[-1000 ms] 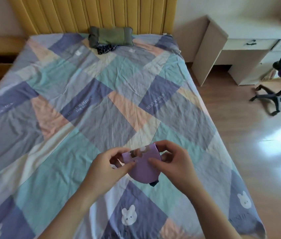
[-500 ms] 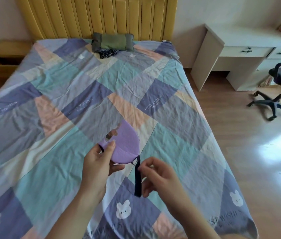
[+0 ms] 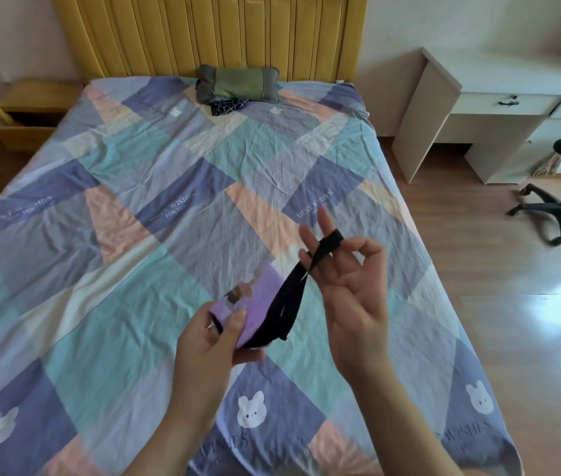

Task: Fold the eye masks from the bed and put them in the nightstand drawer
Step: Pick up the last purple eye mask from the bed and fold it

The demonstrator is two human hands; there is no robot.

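The purple eye mask (image 3: 255,304) is folded and pinched in the left hand (image 3: 210,334) over the bed (image 3: 134,187), right hand (image 3: 351,286) fingers spread with the strap (image 3: 310,266) looped over them (unwound), and the nightstand (image 3: 28,111) trip remains.

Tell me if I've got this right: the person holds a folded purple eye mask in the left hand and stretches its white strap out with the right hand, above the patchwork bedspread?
Nearly. The strap is black, not white; the head view shows it clearly. The rest holds: the left hand grips the folded purple eye mask, and the right hand pulls the strap out over its fingers, above the patchwork bedspread.
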